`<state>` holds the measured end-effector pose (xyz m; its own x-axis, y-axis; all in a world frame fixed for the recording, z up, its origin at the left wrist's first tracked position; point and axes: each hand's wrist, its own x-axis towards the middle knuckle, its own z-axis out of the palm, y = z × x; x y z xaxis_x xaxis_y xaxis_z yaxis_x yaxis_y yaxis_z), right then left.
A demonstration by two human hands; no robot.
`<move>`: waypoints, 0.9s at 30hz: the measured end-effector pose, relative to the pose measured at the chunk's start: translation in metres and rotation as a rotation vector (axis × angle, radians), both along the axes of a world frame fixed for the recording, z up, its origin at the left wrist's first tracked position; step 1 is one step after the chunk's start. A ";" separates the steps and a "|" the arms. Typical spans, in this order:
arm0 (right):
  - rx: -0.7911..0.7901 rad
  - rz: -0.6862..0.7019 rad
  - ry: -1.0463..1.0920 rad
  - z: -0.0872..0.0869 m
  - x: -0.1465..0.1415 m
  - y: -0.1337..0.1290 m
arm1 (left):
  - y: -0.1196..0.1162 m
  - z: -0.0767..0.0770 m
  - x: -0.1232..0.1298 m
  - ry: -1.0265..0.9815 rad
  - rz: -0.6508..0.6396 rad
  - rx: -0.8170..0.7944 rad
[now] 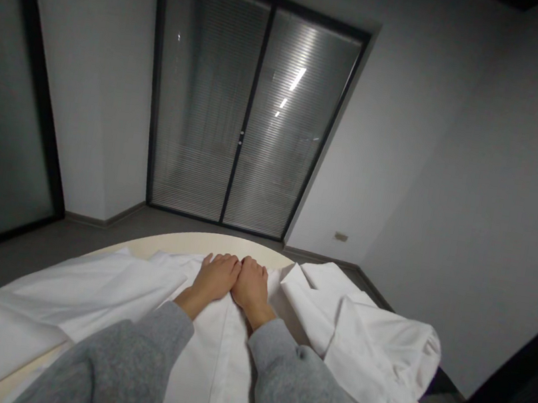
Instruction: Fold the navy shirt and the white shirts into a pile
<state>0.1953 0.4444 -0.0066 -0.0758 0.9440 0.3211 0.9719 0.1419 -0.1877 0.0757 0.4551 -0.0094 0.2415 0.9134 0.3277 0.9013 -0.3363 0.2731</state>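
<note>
"What's biggest from where you stand?"

"The glass door, double, dark-framed, beyond the table's far side. Then the table itself, pale with a curved rim."

"And on it?"

"A white garment, spread over most of the table. It spills past the left rim; toward the right it lies bunched in loose folds. A straight seam runs down the middle, between the forearms."

"Anything beside the table?"

"A black chair, off its right side."

"Now the hands?"

"Grey sleeves reach over the table to them. The left hand and right hand sit together, touching at the index-finger sides, on the cloth near the table's far rim. Backs up, fingers close together and bent over."

"Pinching it?"

"Can't tell; the fingertips curl out of my sight."

"Smallest thing?"

"A little wall plate, low down beyond the table, right of the door."
</note>
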 end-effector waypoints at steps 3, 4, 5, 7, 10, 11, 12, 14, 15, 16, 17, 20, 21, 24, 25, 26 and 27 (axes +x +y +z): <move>-0.001 0.003 -0.002 0.000 0.000 0.000 | 0.000 -0.001 0.000 -0.004 0.003 0.002; -0.001 0.002 -0.003 0.000 0.000 0.000 | 0.000 -0.001 0.000 -0.006 0.003 0.003; -0.001 0.002 -0.004 0.000 0.000 0.000 | 0.000 0.000 0.000 -0.007 0.003 0.003; -0.001 0.001 -0.007 0.000 0.000 0.000 | 0.000 0.001 0.000 -0.007 0.003 0.002; 0.001 0.001 -0.012 -0.001 0.000 0.001 | -0.001 0.002 0.000 -0.007 0.007 -0.001; 0.001 0.001 -0.013 -0.001 0.000 0.001 | -0.002 0.002 0.000 -0.007 0.008 -0.001; 0.001 0.000 -0.014 -0.002 0.000 0.001 | -0.002 0.003 0.000 -0.007 0.009 -0.001; 0.000 0.000 -0.015 -0.003 0.001 0.002 | -0.003 0.003 0.000 -0.005 0.009 0.000; -0.002 0.000 -0.016 -0.003 0.001 0.002 | -0.003 0.003 0.000 -0.004 0.009 0.000; -0.003 0.002 -0.017 -0.004 0.001 0.003 | -0.003 0.003 0.000 -0.003 0.009 0.001; -0.004 0.003 -0.018 -0.004 0.001 0.003 | -0.002 0.002 0.000 -0.003 0.009 0.001; -0.005 0.009 -0.022 -0.005 0.001 0.003 | -0.001 0.001 0.000 0.001 0.008 0.002; -0.004 0.010 -0.023 -0.005 0.002 0.003 | -0.001 0.000 -0.001 0.004 0.006 0.002; -0.003 0.007 -0.023 -0.005 0.001 0.003 | 0.000 -0.001 -0.001 0.013 -0.004 0.005; -0.002 0.005 -0.021 -0.005 0.001 0.003 | 0.000 -0.001 -0.001 0.013 -0.006 0.007; -0.001 0.002 -0.019 -0.005 0.001 0.003 | 0.000 -0.001 -0.002 0.011 -0.008 0.008; 0.001 0.000 -0.018 -0.005 0.001 0.003 | 0.000 -0.001 -0.002 0.007 -0.008 0.009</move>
